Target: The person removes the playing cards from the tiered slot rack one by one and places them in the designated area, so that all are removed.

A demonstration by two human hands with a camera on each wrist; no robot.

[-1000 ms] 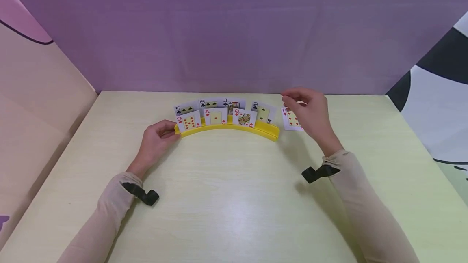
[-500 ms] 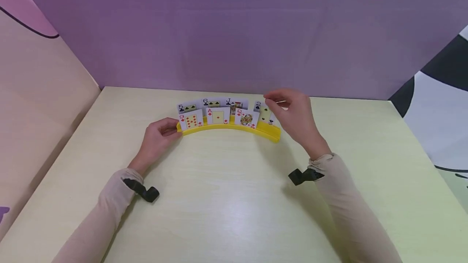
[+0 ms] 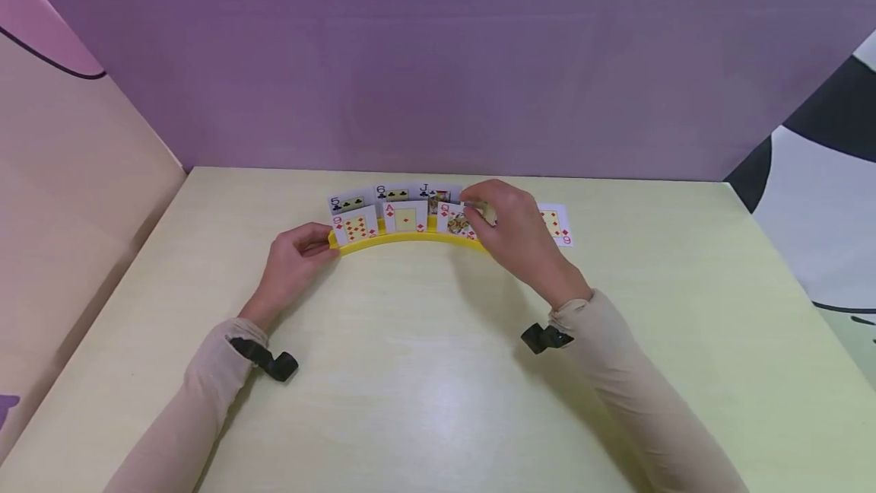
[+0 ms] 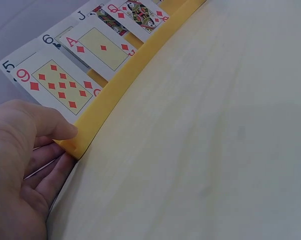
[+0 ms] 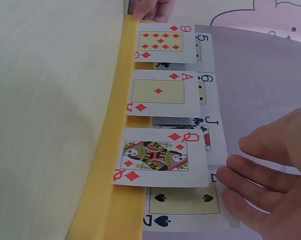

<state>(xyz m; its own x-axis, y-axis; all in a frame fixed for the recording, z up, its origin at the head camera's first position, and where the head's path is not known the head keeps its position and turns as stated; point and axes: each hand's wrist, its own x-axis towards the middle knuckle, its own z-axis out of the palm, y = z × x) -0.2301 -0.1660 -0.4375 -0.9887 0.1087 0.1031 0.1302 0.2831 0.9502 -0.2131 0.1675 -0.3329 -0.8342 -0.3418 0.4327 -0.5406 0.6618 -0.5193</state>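
A curved yellow card holder [image 3: 411, 236] stands on the table. My left hand [image 3: 294, 261] grips its left end, thumb in front and fingers underneath or behind. In the front row are the nine of diamonds [image 4: 60, 85], ace of diamonds [image 4: 103, 48] and queen of diamonds [image 5: 155, 156]. Behind them stand the five of clubs [image 3: 350, 201], six of clubs [image 3: 393, 193], jack of clubs [image 3: 445, 194] and, farther right, a two of spades [image 5: 183, 220]. My right hand [image 3: 513, 230] hovers by the queen and two, fingers bent lightly, thumb apart, holding nothing visible.
A six of diamonds [image 3: 557, 223] lies face up to the right of the holder, partly hidden by my right hand. The pale wooden table [image 3: 383, 371] reaches a purple backdrop [image 3: 438, 59] at its far edge.
My right hand has moved left, from over the six of diamonds past the two of spades to the queen of diamonds. The left hand keeps its grip on the card holder.
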